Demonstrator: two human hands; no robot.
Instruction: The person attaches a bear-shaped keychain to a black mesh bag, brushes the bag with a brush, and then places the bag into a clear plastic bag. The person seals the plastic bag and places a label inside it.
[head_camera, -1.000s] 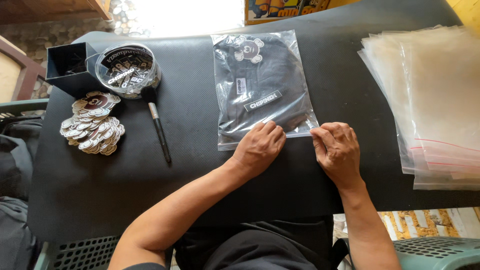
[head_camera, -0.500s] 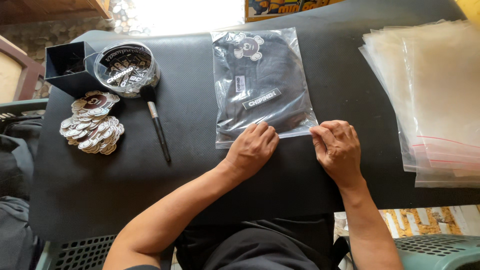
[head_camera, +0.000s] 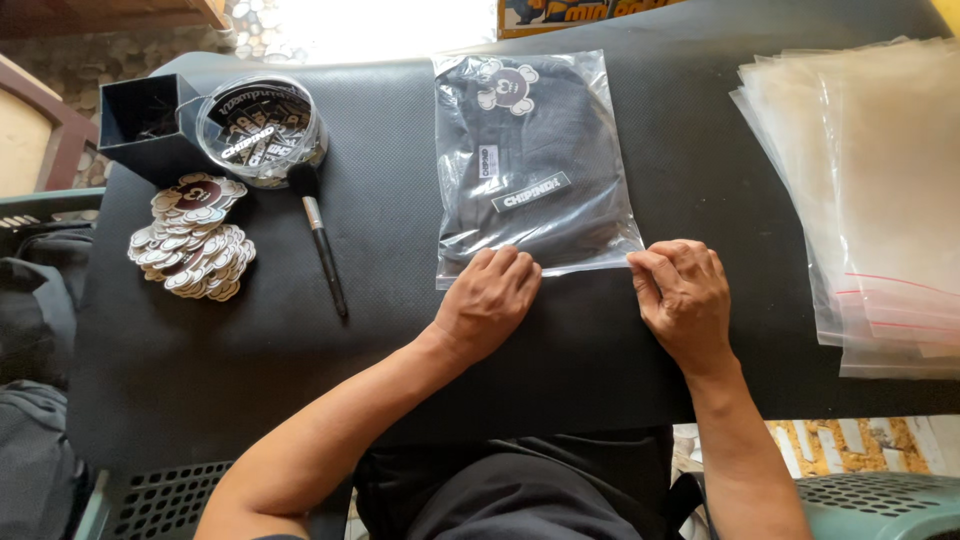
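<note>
Since the earlier pictures the left hand (head_camera: 490, 295) has slid a little leftward along the near edge of the bag, while the right hand (head_camera: 685, 295) has stayed at the near right corner; the bag itself has hardly shifted.

Nearest on the black counter (head_camera: 300, 370), both hands lie palm down on that near edge. The left fingers (head_camera: 508, 262) are held together and flat, pressing on the plastic strip. The right fingers (head_camera: 655, 270) are curled close together at the corner; whether they pinch the film or only press it, I cannot tell.

Just beyond them lies the clear plastic bag (head_camera: 535, 165), flat near the middle of the counter, with a folded black garment (head_camera: 545, 190) inside. Its long axis runs near to far, tilted slightly, the open or sealing end toward the person and the garment's round patch at the far end. It looks light and soft, the film slippery and easily creased, so the edges and corners seem the best places to take hold.

Left of it a black brush (head_camera: 325, 250) lies near to far, then a heap of round stickers (head_camera: 190, 240). Farther off stand a clear round tub (head_camera: 262, 125) and a black box (head_camera: 140, 125). On the right lies a stack of empty clear bags (head_camera: 880, 200).
</note>
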